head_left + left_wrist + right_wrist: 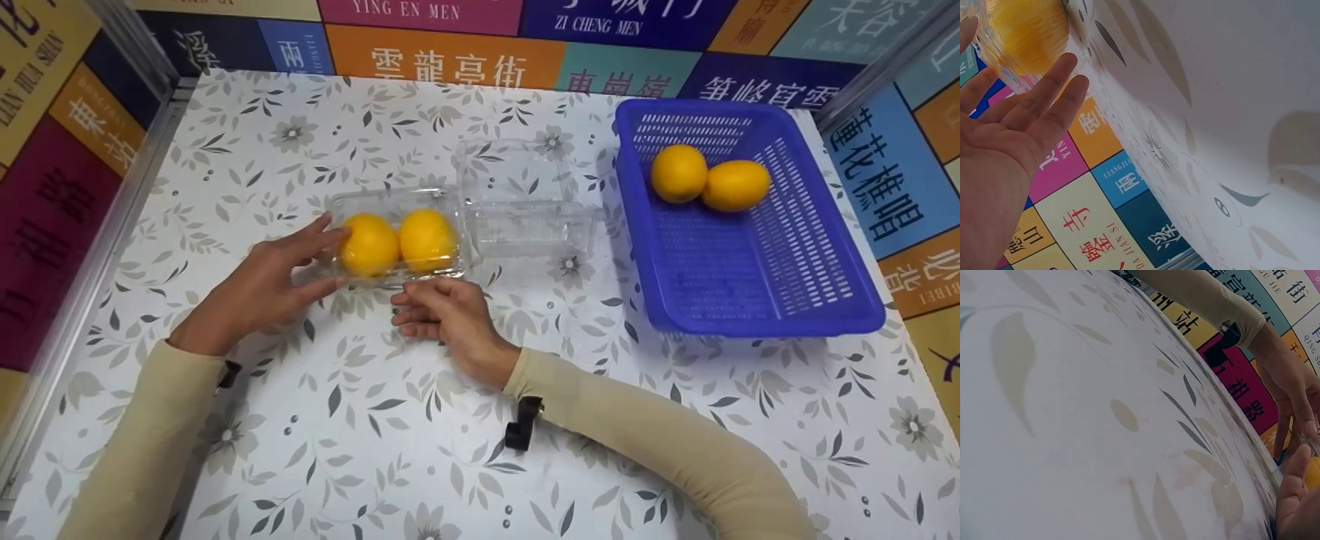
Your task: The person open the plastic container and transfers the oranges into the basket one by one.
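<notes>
A clear plastic box [390, 196] holds two orange-yellow citrus fruits [427, 240] side by side, with clear plastic over them. My left hand [262, 281] is at the box's left end, thumb and fingers spread around the near-left corner. Its fingers reach out fairly straight beside the fruit [1030, 34] in the left wrist view. By the near edge lies my right hand [454, 322], its thumb at the rim and its other fingers loosely bent below. The right wrist view catches only the right thumb [1296, 486] near the box; its other fingers are hidden there.
A second clear box [532, 232] stands with its lid [514, 169] raised, just right of the first. Farther right sits a blue basket [757, 326] with two similar fruits [679, 174] at its far end. Printed panels [450, 56] border the flower-patterned table [360, 450].
</notes>
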The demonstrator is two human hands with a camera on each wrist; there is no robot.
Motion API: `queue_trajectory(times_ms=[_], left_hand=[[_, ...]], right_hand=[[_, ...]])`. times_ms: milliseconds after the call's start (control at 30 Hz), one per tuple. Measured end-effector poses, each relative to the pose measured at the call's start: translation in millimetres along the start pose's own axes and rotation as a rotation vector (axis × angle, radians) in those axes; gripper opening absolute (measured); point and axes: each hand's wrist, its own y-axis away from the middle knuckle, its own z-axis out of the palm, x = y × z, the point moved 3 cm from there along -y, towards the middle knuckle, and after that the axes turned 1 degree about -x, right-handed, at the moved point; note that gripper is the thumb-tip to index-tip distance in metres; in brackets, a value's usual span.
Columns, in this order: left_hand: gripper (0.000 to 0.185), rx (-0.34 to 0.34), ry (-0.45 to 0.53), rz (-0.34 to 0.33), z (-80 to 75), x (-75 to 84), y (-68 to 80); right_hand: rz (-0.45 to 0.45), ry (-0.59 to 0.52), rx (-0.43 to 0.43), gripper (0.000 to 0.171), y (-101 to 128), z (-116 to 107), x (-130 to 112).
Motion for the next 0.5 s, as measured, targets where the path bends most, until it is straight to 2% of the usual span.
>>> queue_trajectory(times_ms=[333,500], left_hand=[[0.064,0.020,0.016,0.000,1.9,0.4,-0.3],[0.064,0.041,0.012,0.025,1.9,-0.2,1.0]], right_hand=[[0.024,-0.023,-0.019,0.031,-3.8,17.6,11.5],[0.044,-0.028,-0.028,0.030,-7.7,27.8,15.3]])
